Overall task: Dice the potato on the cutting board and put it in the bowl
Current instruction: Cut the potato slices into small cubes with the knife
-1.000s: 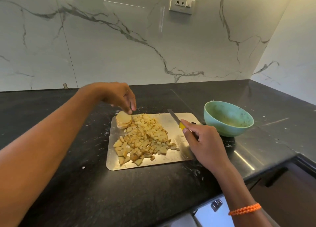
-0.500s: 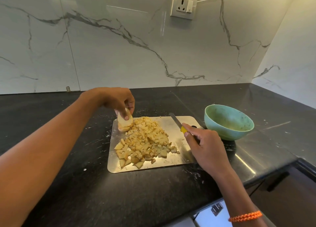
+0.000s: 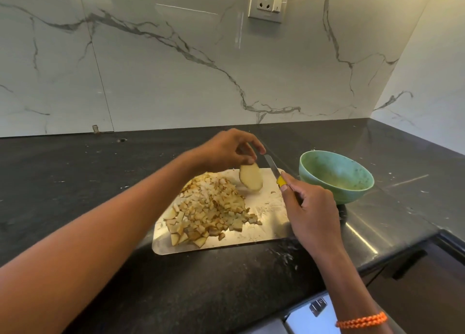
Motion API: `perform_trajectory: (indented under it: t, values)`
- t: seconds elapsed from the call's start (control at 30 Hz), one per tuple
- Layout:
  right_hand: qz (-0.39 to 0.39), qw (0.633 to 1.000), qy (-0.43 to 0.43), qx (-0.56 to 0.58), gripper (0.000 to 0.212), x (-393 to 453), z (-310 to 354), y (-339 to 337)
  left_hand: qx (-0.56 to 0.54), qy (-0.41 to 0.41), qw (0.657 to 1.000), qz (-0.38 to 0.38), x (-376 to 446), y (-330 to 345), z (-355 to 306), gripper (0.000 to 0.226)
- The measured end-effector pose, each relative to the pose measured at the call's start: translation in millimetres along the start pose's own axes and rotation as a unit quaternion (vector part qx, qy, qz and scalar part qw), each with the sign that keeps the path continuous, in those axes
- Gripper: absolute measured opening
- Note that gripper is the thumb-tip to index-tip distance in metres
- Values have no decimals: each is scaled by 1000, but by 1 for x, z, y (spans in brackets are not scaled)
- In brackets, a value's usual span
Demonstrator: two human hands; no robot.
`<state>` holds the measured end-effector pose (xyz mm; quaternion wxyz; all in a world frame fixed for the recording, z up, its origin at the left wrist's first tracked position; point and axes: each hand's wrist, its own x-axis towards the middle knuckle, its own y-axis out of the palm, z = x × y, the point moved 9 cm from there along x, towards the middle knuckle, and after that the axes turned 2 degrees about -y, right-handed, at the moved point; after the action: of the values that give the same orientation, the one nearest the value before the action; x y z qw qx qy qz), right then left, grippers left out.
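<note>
the left hand (image 3: pixel 227 151) pinches a potato slice (image 3: pixel 250 177) at its top edge, thumb on the near face and the other fingers curled over the far side, so the slice hangs cut face toward the camera over the far middle of the steel cutting board (image 3: pixel 266 223). whether the slice's lower edge touches the board cannot be told. the right hand (image 3: pixel 310 214) is closed round the yellow handle of a knife (image 3: pixel 274 169), forefinger laid along the top of the handle, the remaining fingers wrapped under it. most of the handle is hidden inside the fist; only a short yellow part shows by the blade. the blade points away and to the left, its tip passing behind the left hand's fingertips, just beside the slice but apart from it.

the diced potato (image 3: pixel 214 208) lies heaped on the left half of the board, many pieces browned at the edges. the green bowl (image 3: pixel 336 176) stands on the black countertop (image 3: pixel 75 182) just right of the board's far corner; its inside looks smeared, and no dice can be made out in it.

the left forearm reaches in from the lower left, wrist bent down. the right forearm comes up from the lower right, an orange bracelet (image 3: pixel 362 320) on the wrist, cut off at the bottom edge.
</note>
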<state>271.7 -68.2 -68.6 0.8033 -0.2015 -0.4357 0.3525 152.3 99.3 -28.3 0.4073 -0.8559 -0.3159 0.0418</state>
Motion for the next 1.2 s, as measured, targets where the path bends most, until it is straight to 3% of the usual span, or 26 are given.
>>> perform_trajectory:
  t: [0.07,0.17,0.23,0.33,0.87,1.2]
  values:
    - [15,1000,5,-26,36,0,-1,3,97,-11,994,-44,4,6,8,36]
    - [54,996,-3,-67,38,-1,1,11,177,-26,978,-104,-5,5,14,20]
    - [69,994,-10,-82,40,0,7,14,192,-39,975,-102,-13,11,16,18]
    - [75,991,-23,-104,41,0,15,13,223,-55,970,-84,-21,25,19,33]
    - [164,967,-60,-184,45,1,31,32,267,-65,952,-135,-28,27,20,45]
    - [154,972,-62,-169,46,-33,36,12,277,-73,949,-134,-33,29,18,42]
